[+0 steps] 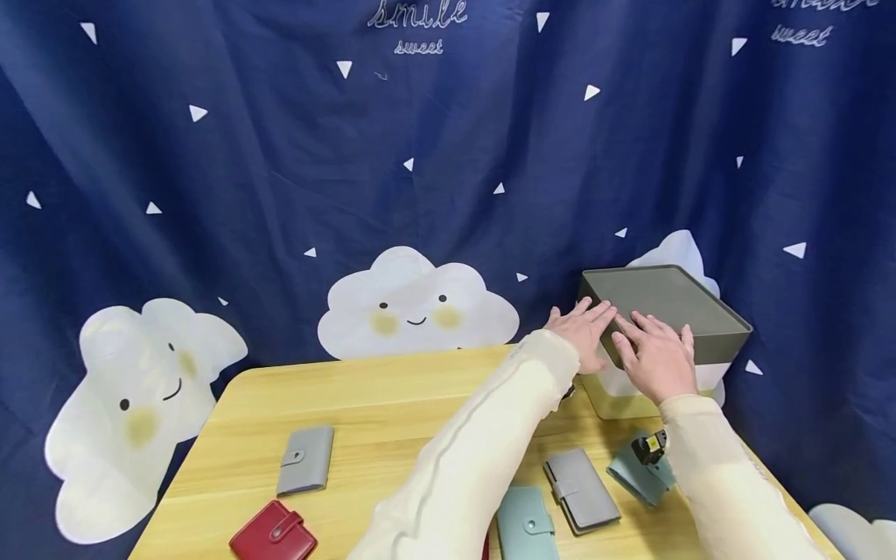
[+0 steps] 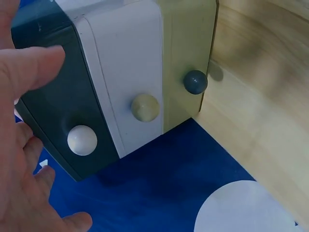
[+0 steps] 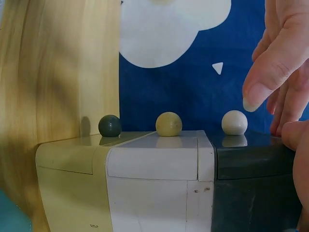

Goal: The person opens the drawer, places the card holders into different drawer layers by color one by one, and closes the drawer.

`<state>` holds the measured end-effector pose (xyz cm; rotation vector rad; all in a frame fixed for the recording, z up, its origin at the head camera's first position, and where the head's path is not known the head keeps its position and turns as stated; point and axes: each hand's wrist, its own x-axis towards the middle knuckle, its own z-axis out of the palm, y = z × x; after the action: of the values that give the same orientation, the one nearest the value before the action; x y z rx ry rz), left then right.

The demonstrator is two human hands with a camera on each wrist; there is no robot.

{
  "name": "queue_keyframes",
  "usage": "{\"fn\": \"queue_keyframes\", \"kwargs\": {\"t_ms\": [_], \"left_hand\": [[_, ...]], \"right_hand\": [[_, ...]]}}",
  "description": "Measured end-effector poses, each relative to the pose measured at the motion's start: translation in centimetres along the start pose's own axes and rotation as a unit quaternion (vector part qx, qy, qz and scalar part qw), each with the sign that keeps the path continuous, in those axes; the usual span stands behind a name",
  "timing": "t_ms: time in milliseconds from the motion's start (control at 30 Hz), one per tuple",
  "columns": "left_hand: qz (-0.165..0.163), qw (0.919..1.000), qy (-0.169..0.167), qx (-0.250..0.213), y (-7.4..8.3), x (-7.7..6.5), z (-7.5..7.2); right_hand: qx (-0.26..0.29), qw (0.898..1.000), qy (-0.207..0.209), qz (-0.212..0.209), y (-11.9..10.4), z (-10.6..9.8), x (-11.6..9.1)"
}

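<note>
A three-tier drawer box [image 1: 665, 303] with a dark top tier, a white middle and a yellow-green bottom stands at the table's far right corner. My left hand [image 1: 584, 333] lies at its dark top edge, fingers extended. Beside it, my right hand [image 1: 658, 356] reaches over the same edge with spread fingers. In the left wrist view, the thumb [image 2: 36, 67] is in front of the dark drawer, above its white knob [image 2: 82, 140]. A fingertip in the right wrist view is right by that white knob [image 3: 234, 123]. A yellowish knob [image 3: 169, 124] and a dark knob [image 3: 110, 125] mark the other drawers.
Below my right wrist lies a teal wallet [image 1: 638, 474], partly covered by the wrist camera. Nearby are a grey wallet [image 1: 582, 490] and another teal wallet [image 1: 528, 525]. On the left are a light grey wallet [image 1: 306, 459] and a red wallet [image 1: 273, 533]. A blue curtain [image 1: 420, 194] hangs behind.
</note>
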<state>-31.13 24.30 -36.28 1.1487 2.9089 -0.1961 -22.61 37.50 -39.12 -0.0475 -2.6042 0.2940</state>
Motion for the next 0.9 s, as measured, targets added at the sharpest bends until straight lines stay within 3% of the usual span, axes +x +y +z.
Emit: {"fn": "queue_keyframes", "kwargs": {"t_ms": [500, 900], "left_hand": [[-0.002, 0.9998, 0.009, 0.018, -1.4, -2.3, -0.1], [0.007, 0.9988, 0.039, 0.030, -2.2, -5.3, -0.3]], "right_hand": [[0.017, 0.999, -0.015, -0.027, -1.3, 0.2, -0.5], [0.032, 0.998, -0.010, -0.044, -2.7, -0.2, -1.3]]}}
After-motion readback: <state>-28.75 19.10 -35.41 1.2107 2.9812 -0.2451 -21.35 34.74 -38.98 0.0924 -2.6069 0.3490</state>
